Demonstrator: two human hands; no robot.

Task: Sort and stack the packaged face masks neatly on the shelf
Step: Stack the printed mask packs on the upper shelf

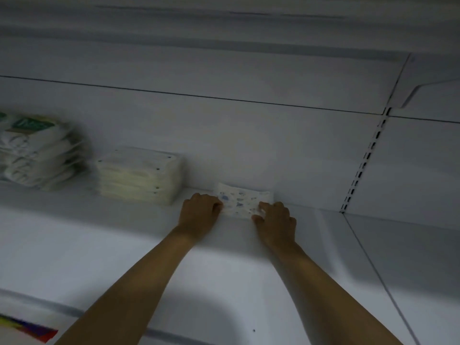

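A white mask packet with blue speckles (242, 200) lies flat on the white shelf (124, 227), close to the back wall. My left hand (200, 211) grips its left end with curled fingers. At the packet's right end, my right hand (275, 220) holds on with fingers and thumb curled round the edge. A neat stack of cream-white mask packets (139, 174) stands to the left, apart from the hands. Further left is a looser, blurred pile of white packets with green labels (37, 150).
The shelf's back panel (249, 145) rises right behind the packet. A slotted upright (361, 168) divides this bay from the one on the right. A colourful label (29, 328) shows at the lower left, by the shelf's front lip.
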